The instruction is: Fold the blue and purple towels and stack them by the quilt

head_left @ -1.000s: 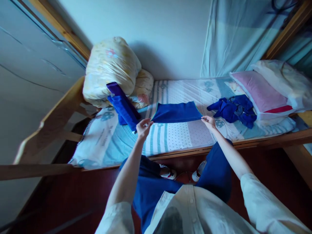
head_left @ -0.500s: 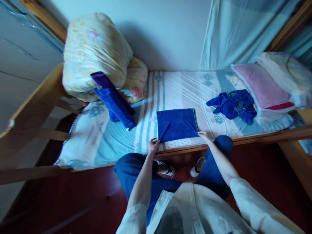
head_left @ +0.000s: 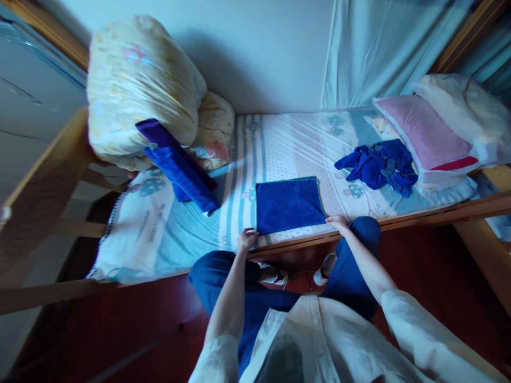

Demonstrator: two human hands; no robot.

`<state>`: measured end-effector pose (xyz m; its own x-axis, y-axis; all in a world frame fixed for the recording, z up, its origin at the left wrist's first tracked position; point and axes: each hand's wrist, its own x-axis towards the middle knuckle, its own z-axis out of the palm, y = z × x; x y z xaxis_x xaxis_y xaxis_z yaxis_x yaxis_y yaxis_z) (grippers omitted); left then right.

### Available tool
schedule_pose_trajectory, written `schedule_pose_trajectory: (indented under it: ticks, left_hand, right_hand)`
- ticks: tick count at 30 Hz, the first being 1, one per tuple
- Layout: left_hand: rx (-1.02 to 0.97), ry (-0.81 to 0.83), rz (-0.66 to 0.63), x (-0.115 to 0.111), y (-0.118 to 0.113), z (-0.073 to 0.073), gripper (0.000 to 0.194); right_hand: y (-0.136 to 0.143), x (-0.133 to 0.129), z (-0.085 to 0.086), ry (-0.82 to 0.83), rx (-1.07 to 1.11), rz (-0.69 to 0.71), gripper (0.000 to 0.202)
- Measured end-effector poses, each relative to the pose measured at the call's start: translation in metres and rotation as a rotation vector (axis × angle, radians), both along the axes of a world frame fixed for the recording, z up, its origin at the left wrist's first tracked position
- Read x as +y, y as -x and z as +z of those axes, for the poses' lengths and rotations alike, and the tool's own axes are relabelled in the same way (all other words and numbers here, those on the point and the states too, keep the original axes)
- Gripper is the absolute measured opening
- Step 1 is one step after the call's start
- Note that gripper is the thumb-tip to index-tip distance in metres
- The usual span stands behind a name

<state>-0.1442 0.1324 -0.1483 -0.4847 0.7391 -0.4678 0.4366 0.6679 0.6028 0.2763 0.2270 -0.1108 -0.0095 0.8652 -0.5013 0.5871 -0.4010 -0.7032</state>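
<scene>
A blue cloth lies flat as a rectangle on the bed, near its front edge. My left hand pinches the cloth's near left corner. At the near right corner, my right hand has its fingers closed on the cloth. Farther right lies a crumpled heap of blue cloths. To the left, a folded blue cloth and a dark purple one rest against a big quilt.
The yellowish quilt is piled at the back left of the bed. Pink and white pillows lie at the right. A wooden rail runs along the front, with my knees against it.
The view has shifted slightly. The blue cloth looks smoother, with fewer creases near its left side. Both hands remain at its near corners.
</scene>
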Motion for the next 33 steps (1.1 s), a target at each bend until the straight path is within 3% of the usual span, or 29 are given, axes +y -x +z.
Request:
schedule_pose_trajectory:
  ticks: [8,15,21,33]
  left_hand:
    - [0.039,0.112,-0.029,-0.005,0.004,0.01,0.023]
    - [-0.046,0.116,-0.085,-0.012,0.017,0.018,0.035]
    - [-0.354,0.04,-0.019,0.018,0.02,0.02,0.058]
    - [-0.593,-0.172,0.17,0.089,0.041,0.002,0.081]
  right_hand:
    - [0.0,0.004,0.016,0.148,-0.012,0.031,0.02]
    - [-0.006,0.016,0.018,0.265,0.059,0.075,0.015]
    - [0.016,0.044,0.004,0.283,0.172,0.024,0.025]
    - [0.035,0.114,-0.014,0.243,0.263,-0.065,0.037]
